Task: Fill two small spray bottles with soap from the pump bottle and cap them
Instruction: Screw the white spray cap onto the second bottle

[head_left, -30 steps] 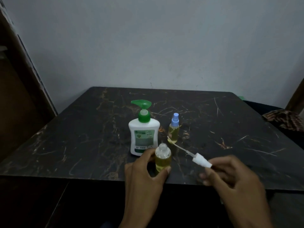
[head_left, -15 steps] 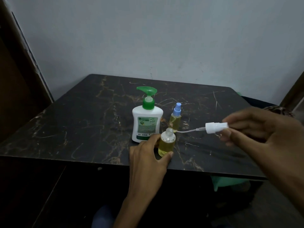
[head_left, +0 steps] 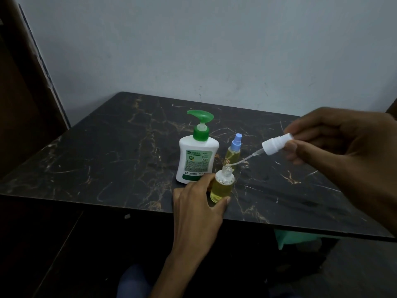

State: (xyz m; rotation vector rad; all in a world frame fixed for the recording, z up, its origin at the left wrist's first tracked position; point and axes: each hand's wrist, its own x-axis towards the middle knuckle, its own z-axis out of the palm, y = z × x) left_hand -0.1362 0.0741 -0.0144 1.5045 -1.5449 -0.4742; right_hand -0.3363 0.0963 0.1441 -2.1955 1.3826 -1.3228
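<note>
A small clear spray bottle (head_left: pixel 222 186) holding yellow liquid stands uncapped near the front edge of the table, with my left hand (head_left: pixel 197 203) gripping its lower body. My right hand (head_left: pixel 343 155) pinches a white spray cap (head_left: pixel 276 144) held up to the right, and the cap's thin dip tube (head_left: pixel 242 161) slants down-left with its tip right above the bottle's open threaded neck. Behind stands a white pump bottle (head_left: pixel 196 158) with a green pump head. Beside it on the right is a second small bottle (head_left: pixel 233 152) of yellow liquid with a blue spray cap on.
The dark marbled table (head_left: pixel 107 160) reaches back to a pale wall. A brown wooden panel (head_left: pixel 23 87) stands at the left. Something green (head_left: pixel 294 238) lies below the table's front right edge.
My right hand has lifted the white cap from low at the table's front edge up to the right, swinging the tube tip over the bottle's neck. My left hand keeps its hold.
</note>
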